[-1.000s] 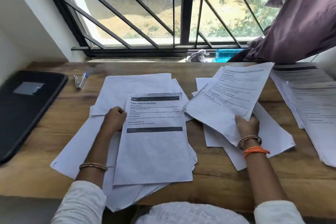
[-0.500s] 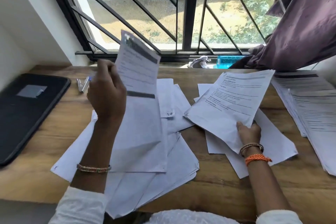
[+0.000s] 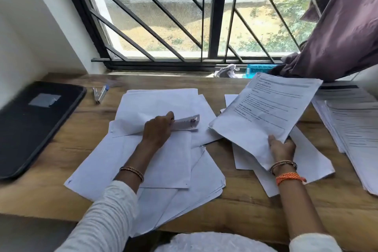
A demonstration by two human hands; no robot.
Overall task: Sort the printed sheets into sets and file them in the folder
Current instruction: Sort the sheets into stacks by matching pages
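Sunlight comes through a barred window (image 3: pixel 184 16) at the top of the frame, and below it sits a wooden desk (image 3: pixel 255 206) covered in paper.

My guess is that the sorting step is in hand, not the filing. The left hand (image 3: pixel 157 130), in the middle of the frame, has its fingers curled round a sheet (image 3: pixel 185 124) that is bent over, pinching it just above the loose pile (image 3: pixel 169 170) of face-down sheets. The right hand (image 3: pixel 283 147), at the lower right, holds a small set of printed sheets (image 3: pixel 270 108) by the bottom edge — thumb on top, and the other fingers are hidden under the paper. That set is lifted and tilted up toward the window. More blank-side sheets (image 3: pixel 313 161) lie flat under it.

A neat stack of printed pages (image 3: pixel 353 133) rests at the right edge of the frame, well apart from the middle pile.

The black folder (image 3: pixel 30 125) lies shut at the far left. I cannot see inside it, so I cannot tell if any sheets are in it yet. A stapler (image 3: pixel 100 94) lies just beside it, toward the window.

Next, the left hand likely needs to turn its sheet so the print shows, then match it to a set — gently, because thin paper slips and creases.
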